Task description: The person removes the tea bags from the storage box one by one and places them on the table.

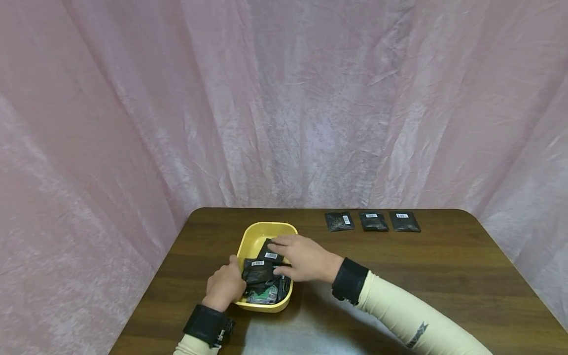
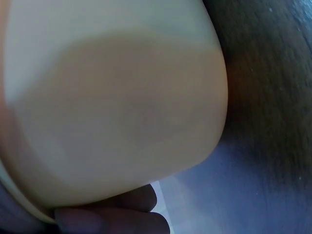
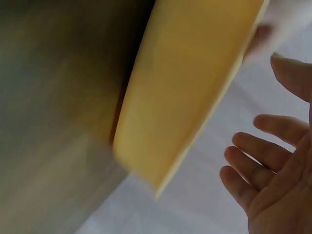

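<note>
A yellow plastic bin (image 1: 255, 241) holds several small black packets (image 1: 258, 272) with white barcode labels, and one of them shows green. At the bin's left side, my left hand (image 1: 225, 283) grips the rim; in the left wrist view, its fingers (image 2: 124, 217) lie against the edge of the pale wall. Over the bin's right side reaches my right hand (image 1: 306, 257), its fingers spread above the packets. The right wrist view shows those fingers (image 3: 263, 148) loosely extended beside the bin's wall (image 3: 170, 87), with nothing held.
Three black packets lie in a row along the table's far edge: a left one (image 1: 339, 222), a middle one (image 1: 373, 221) and a right one (image 1: 405, 221). They rest on a dark wooden table (image 1: 443, 276). A pink curtain (image 1: 310, 108) hangs behind it.
</note>
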Motion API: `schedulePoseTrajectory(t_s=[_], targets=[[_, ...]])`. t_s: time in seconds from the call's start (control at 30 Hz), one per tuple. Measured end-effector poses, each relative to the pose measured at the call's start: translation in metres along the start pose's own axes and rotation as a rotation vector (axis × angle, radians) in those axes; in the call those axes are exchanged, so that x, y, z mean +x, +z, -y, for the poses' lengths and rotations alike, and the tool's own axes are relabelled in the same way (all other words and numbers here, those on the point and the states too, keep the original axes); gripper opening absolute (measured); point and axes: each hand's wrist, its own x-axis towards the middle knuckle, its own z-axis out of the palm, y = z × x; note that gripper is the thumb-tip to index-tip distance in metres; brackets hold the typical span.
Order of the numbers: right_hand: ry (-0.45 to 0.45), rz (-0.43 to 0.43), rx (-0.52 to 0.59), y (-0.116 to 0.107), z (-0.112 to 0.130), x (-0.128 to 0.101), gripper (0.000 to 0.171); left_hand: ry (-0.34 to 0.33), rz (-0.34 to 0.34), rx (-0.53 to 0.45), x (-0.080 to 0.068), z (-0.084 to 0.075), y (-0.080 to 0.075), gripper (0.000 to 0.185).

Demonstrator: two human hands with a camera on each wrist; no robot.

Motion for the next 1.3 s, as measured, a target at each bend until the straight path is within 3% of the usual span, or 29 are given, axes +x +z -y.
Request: schedulePoseTrajectory(t_s=[0.2, 0.3, 0.47, 0.7, 0.9, 1.13, 1.3], targets=[[-0.031, 0.176, -0.046, 0.021, 0.032, 0.014, 0.075, 0.002, 0.001, 0.003, -0.001, 0.000, 0.002, 0.059], [-0.030, 0.215, -0.075, 0.030, 0.039, 0.018, 0.079, 0.014, -0.008, 0.009, -0.002, 0.000, 0.002, 0.054], [-0.046, 0.219, -0.103, 0.039, 0.044, 0.021, 0.078, 0.031, -0.025, 0.012, -0.003, 0.000, 0.000, 0.047], [0.042, 0.248, -0.003, 0.040, 0.047, 0.022, 0.071, 0.020, -0.020, 0.008, -0.003, 0.001, -0.001, 0.052], [0.090, 0.213, -0.005, 0.042, 0.051, 0.027, 0.055, 0.002, -0.013, -0.005, -0.002, 0.004, -0.002, 0.053], [0.113, 0.220, -0.024, 0.044, 0.049, 0.036, 0.064, 0.021, -0.024, -0.001, -0.002, 0.005, -0.002, 0.057], [0.091, 0.192, -0.029, 0.046, 0.044, 0.036, 0.057, 0.024, -0.026, -0.002, -0.003, 0.004, -0.002, 0.056]])
